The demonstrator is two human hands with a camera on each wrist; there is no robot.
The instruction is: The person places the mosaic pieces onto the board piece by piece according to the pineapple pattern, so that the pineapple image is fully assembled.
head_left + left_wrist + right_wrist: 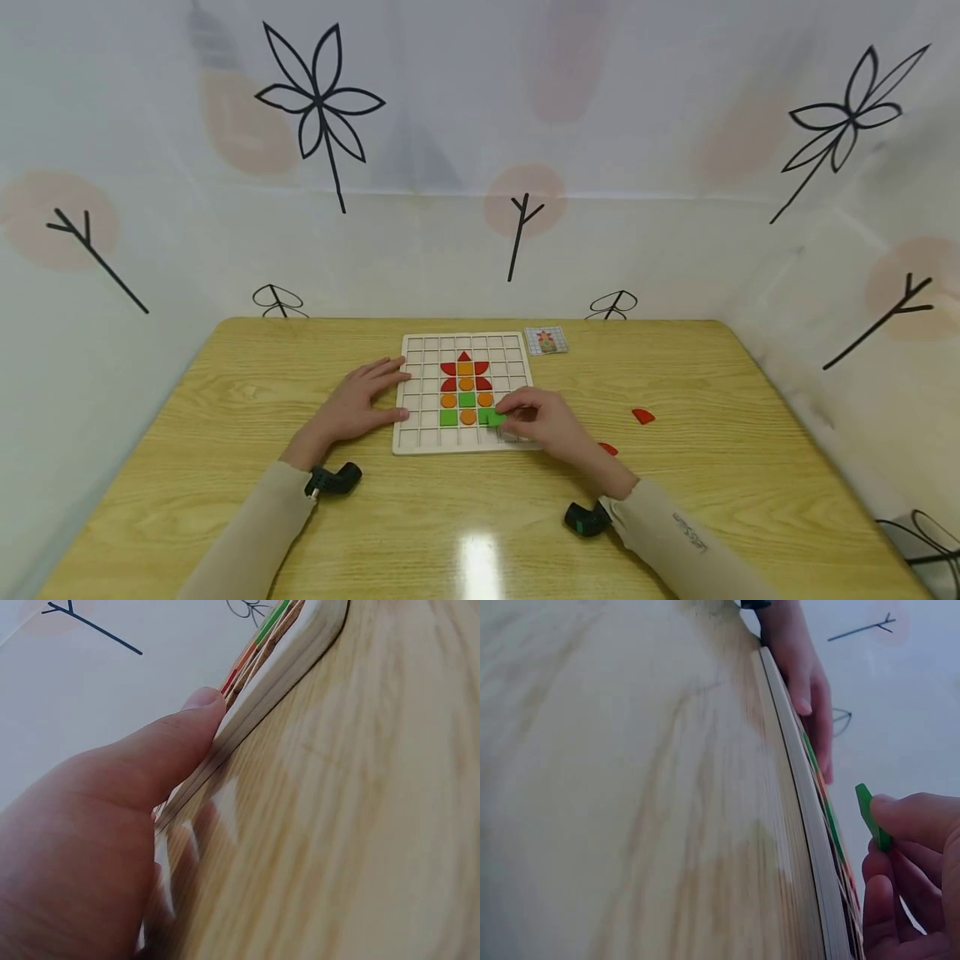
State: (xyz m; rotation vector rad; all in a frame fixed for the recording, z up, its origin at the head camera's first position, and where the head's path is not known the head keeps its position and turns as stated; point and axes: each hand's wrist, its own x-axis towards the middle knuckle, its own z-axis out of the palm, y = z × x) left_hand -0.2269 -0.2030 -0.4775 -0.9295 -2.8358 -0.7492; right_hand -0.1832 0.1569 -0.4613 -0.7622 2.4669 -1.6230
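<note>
A white grid board point(420, 446) lies on the table with flat shapes set in its cells. Among them are a red triangle point(464, 357) at the top, red quarter-round pieces, an orange square, orange circles and green squares. My right hand point(551, 423) pinches a green tile point(871, 816) between thumb and fingers, over the board's lower right part. In the head view it overlaps a green square point(483, 414) in the lowest row. My left hand point(358, 404) rests at the board's left edge, fingers spread and thumb point(184, 742) on the rim.
A small pattern card point(546, 340) lies beyond the board's upper right corner. One red quarter-round piece point(643, 416) sits to the right on the wooden table point(420, 533); another point(608, 448) is partly hidden by my right wrist. A printed cloth point(442, 250) hangs behind the table.
</note>
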